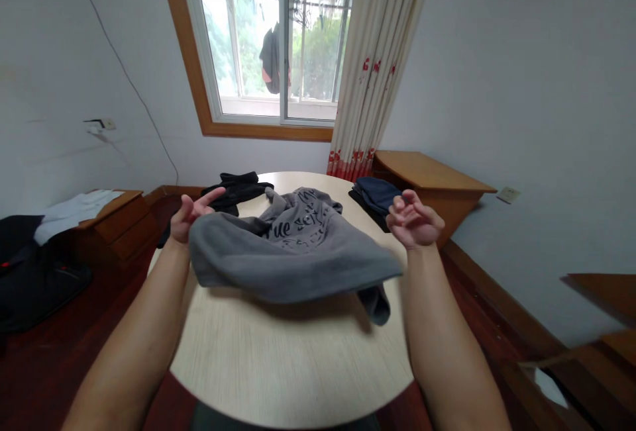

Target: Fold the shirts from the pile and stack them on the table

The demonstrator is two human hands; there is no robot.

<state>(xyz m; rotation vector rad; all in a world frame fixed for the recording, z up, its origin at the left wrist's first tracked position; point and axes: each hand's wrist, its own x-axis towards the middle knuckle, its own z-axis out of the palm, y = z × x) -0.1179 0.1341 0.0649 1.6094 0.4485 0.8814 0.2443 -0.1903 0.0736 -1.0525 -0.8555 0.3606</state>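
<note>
A grey garment [298, 252] with dark lettering lies rumpled over the middle of the pale round table [298, 365]; its near edge looks raised above the surface, and a sleeve end hangs at its near right. My left hand [193, 214] is beside the garment's left edge, fingers apart, holding nothing. To the right of the garment, my right hand [415, 219] is lifted with the palm up and the fingers loosely curled but apart, nothing in it.
Black clothing [238, 189] lies at the table's far left. Folded dark blue and black clothes [377, 194] sit at the far right, near a wooden desk [432, 171]. Behind the table are a window and a curtain [372, 67]. White cloth [79, 212] covers a low cabinet at left.
</note>
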